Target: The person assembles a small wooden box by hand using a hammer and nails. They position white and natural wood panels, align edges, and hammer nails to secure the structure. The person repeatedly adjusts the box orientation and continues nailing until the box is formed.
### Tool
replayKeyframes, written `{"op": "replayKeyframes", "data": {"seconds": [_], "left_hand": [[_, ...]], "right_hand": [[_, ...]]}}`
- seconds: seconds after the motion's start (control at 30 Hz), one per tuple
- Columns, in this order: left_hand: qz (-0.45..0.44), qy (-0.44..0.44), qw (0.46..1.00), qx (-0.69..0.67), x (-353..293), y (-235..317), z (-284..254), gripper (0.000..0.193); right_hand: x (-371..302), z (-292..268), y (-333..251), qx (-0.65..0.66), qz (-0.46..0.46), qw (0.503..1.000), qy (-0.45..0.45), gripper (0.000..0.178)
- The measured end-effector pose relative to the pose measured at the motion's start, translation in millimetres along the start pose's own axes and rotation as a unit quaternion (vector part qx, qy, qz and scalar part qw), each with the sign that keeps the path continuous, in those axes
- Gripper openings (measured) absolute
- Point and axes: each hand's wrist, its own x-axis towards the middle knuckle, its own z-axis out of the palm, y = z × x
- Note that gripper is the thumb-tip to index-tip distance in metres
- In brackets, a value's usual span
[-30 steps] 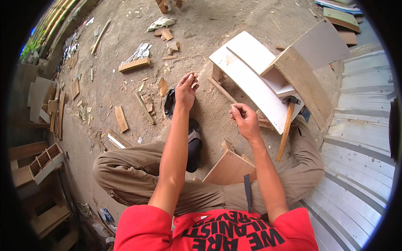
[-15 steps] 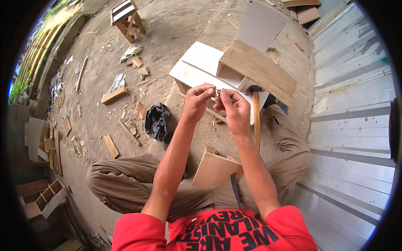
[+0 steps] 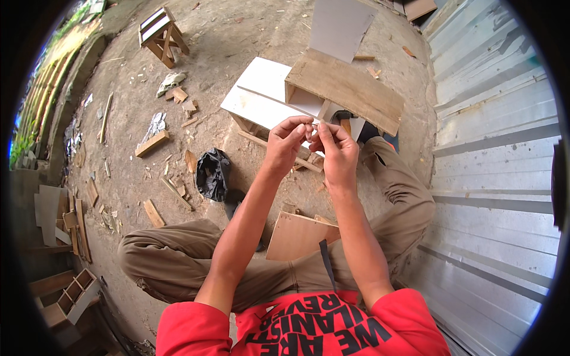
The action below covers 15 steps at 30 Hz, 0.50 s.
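Observation:
My left hand (image 3: pixel 287 141) and my right hand (image 3: pixel 337 151) meet at the fingertips in front of me, each pinched closed. Whatever small thing lies between the fingertips is too small to name. Just beyond them is a white-topped wooden piece (image 3: pixel 252 98), with a brown-topped wooden box (image 3: pixel 350 89) resting across its right part. A hammer (image 3: pixel 342 115) lies beside that box; its head shows, while my right hand covers most of the handle.
A black plastic bag (image 3: pixel 212 174) sits on the floor left of my forearms. Between my bent legs stands a plywood panel (image 3: pixel 297 236). Wood offcuts (image 3: pixel 152 144) are scattered leftward, and a small wooden stool (image 3: pixel 161 37) stands farther off. Corrugated metal sheeting (image 3: pixel 493 172) lines the right side.
The view has shifted, so the floor things sit slightly further left. My two hands have drawn closer together, fingertips still pinched. More of the hammer's handle is now hidden by my right hand.

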Motion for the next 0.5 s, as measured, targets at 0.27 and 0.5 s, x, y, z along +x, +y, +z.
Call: {"op": "replayKeyframes", "data": {"seconds": [0.27, 0.5], "left_hand": [[-0.050, 0.127, 0.990, 0.047, -6, -25, 5, 0.014], [-0.169, 0.121, 0.937, 0.279, -1, -21, -13, 0.028]], "right_hand": [[-11, -18, 26, -0.028, 0.000, 0.999, 0.019, 0.023], [-18, -62, 52, -0.184, -0.044, 0.981, 0.035, 0.027]]}}
